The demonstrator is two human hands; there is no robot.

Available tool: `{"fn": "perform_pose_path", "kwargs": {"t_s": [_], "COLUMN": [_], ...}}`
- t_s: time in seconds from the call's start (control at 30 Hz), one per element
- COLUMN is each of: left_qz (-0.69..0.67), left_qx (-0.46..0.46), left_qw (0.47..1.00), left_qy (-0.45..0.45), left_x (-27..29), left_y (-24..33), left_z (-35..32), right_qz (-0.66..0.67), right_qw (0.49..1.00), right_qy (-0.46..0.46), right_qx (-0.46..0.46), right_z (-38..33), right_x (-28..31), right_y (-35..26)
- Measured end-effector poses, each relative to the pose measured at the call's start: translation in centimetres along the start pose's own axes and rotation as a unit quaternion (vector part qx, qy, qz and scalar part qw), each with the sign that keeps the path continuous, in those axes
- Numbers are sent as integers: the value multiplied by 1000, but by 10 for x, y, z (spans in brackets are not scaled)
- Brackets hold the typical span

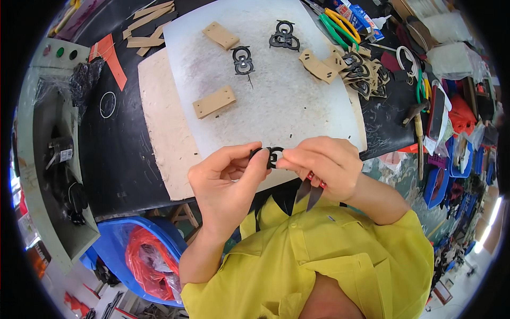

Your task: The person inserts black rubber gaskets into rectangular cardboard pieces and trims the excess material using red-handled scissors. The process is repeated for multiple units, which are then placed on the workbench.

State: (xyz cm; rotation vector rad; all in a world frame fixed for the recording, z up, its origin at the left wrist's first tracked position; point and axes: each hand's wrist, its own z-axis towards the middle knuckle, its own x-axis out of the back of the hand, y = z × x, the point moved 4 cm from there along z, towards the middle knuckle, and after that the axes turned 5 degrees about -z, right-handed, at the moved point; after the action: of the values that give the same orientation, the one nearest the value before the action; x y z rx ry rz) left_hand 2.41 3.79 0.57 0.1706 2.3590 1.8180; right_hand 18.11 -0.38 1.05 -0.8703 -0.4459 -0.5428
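Just past the near edge of the white sheet (265, 106), a small black looped buckle (274, 159) is pinched between both hands. My left hand (226, 173) grips its left side with thumb and fingertips. My right hand (329, 165) pinches its right end and also keeps small red-handled scissors (313, 195) in the curled fingers, blades pointing towards me. Farther off lie another black buckle (243, 60) and a dark cluster of buckle parts (284, 37). Tan strap pieces (214, 102) with punched holes rest nearby. Fingers partly hide the held buckle.
At the right, a pile of tan pieces with black buckles (365, 75) sits below green- and yellow-handled tools (341, 25). A hammer (418, 125) lies at the table's right edge. A blue bin (114, 234) stands at lower left.
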Motion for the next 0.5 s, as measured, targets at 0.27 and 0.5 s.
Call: {"fn": "perform_pose_path", "kwargs": {"t_s": [0.27,0.5], "left_qz": [-18,24], "left_qx": [56,16], "left_qw": [998,999], "left_qy": [0,16], "left_x": [6,1], "left_y": [-10,-16], "left_z": [-7,-15], "right_qz": [-3,-18], "right_qw": [996,995], "right_qy": [-79,-73], "right_qx": [40,64], "right_z": [1,-1], "right_x": [1,3], "right_y": [-4,1]}}
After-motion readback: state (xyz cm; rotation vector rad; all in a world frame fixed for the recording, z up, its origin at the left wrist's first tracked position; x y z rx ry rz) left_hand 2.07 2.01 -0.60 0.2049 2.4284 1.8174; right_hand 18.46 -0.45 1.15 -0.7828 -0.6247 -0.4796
